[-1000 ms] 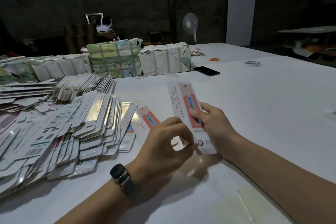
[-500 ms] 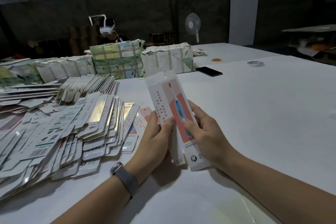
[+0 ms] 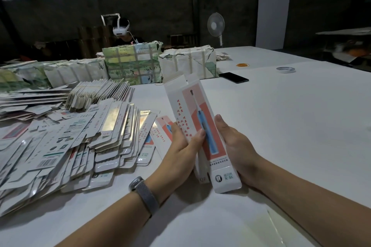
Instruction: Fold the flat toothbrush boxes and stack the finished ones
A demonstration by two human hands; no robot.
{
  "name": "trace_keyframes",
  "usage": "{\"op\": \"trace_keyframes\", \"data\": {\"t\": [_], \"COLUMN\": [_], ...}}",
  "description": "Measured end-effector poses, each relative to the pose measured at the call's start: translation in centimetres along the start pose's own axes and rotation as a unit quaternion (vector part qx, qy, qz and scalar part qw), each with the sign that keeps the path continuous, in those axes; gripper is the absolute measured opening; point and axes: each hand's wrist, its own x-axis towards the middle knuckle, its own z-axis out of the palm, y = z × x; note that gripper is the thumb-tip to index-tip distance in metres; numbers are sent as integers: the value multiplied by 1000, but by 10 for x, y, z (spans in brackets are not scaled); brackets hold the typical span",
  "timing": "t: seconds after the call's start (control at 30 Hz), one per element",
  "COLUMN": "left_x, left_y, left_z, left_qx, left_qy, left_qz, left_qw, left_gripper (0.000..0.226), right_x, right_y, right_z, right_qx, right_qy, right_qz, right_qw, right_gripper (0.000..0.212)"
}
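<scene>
A long white toothbrush box [image 3: 197, 110] with a pink panel and a blue brush picture stands tilted above the white table [image 3: 291, 126], opened into a tube with its top flaps up. My left hand [image 3: 181, 146] grips its left side, thumb on the front. On the box's right edge my right hand [image 3: 233, 146] wraps round from behind. A big heap of flat boxes [image 3: 80, 138] spreads to the left, and one flat pink box [image 3: 163, 132] lies just behind my left hand.
Paper-wrapped bundles [image 3: 186, 62] line the table's far side, with a banded stack of flats [image 3: 96, 92] before them. A black phone [image 3: 233, 77], a tape roll [image 3: 285, 69] and an orange ring [image 3: 242, 65] lie far right. A person wearing a headset [image 3: 120, 30] sits behind the bundles.
The box was lifted off the table and raised upright, then spread from flat into a tube. My left hand moved from its lower end to its left side.
</scene>
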Motion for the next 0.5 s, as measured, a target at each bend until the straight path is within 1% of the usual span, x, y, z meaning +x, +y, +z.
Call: {"op": "trace_keyframes", "data": {"t": [0.1,0.3,0.5], "left_x": [1,0,0], "left_y": [-1,-2,-2], "left_z": [1,3,3], "left_qx": [6,30,37], "left_qy": [-6,-5,-5], "left_qz": [4,5,15], "left_qw": [1000,1000,999], "left_gripper": [46,43,40], "right_x": [-2,-1,1], "right_y": [-1,0,0], "right_z": [2,9,8], "right_qx": [-15,-39,-33], "right_qy": [1,-15,-11], "right_qz": [-3,-28,-45], "right_qw": [1000,999,998], "right_gripper": [37,39,40]}}
